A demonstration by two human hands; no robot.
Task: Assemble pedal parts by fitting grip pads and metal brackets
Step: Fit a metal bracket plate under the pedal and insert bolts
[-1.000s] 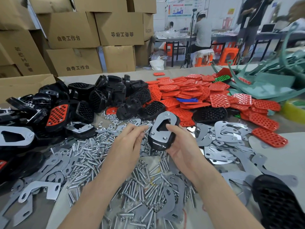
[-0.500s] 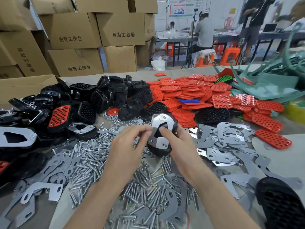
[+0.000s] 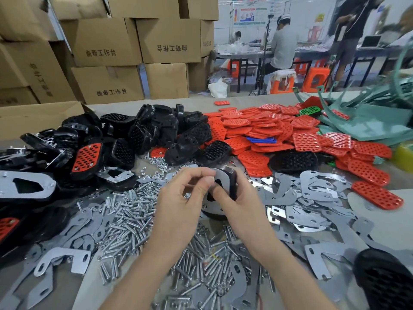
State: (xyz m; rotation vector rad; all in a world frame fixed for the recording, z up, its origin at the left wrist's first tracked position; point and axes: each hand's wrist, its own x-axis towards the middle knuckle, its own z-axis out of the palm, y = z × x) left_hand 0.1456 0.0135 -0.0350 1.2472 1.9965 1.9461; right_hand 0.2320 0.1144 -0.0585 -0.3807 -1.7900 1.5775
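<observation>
Big wall of cardboard boxes [image 3: 105,41] stacked back left, Chinese print on the sides. Further back, a person in a grey top [image 3: 282,45] sits at another table [image 3: 245,55], and someone in dark clothes [image 3: 350,30] stands near a laptop [image 3: 371,41]. There are orange stools [image 3: 315,78] too, plus a white bag [image 3: 218,88] on the floor. Teal plastic offcuts [image 3: 368,121] are heaped far right, with a yellow roll [image 3: 405,156] just beside them.

A factory assembly workshop: the bench [image 3: 380,224] heaped with pads [image 3: 257,128], brackets [image 3: 312,193] and bolts [image 3: 131,220]; stacked cartons [image 3: 107,41] at 11 o'clock; workers [image 3: 282,43] at 1.
</observation>
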